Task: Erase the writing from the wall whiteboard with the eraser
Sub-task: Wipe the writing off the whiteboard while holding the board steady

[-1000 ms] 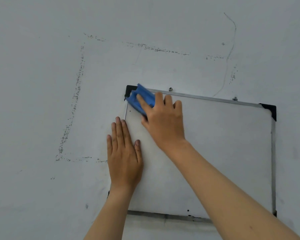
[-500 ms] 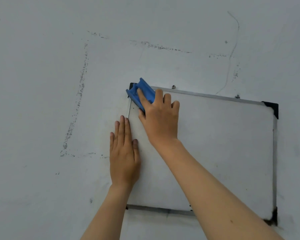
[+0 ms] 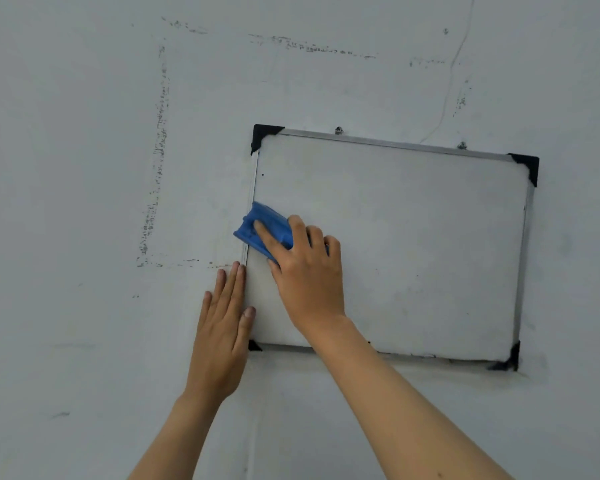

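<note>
A small whiteboard [image 3: 413, 237] with a metal frame and black corner caps hangs on the wall. Its surface looks blank apart from tiny dark specks. My right hand [image 3: 305, 271] presses a blue eraser [image 3: 264, 226] against the board at the middle of its left edge. My left hand [image 3: 222, 327] lies flat with fingers together, on the wall at the board's lower left edge, thumb on the board.
The grey-white wall [image 3: 84, 202] carries a dotted rectangular outline of dark residue [image 3: 160, 133] left of and above the board. A thin crack [image 3: 451, 71] runs up from the top frame. Two screws [image 3: 338, 129] hold the top frame.
My right hand has slid the eraser down from the board's top left corner to mid-height on the left edge. The view has shifted, showing the whole board.
</note>
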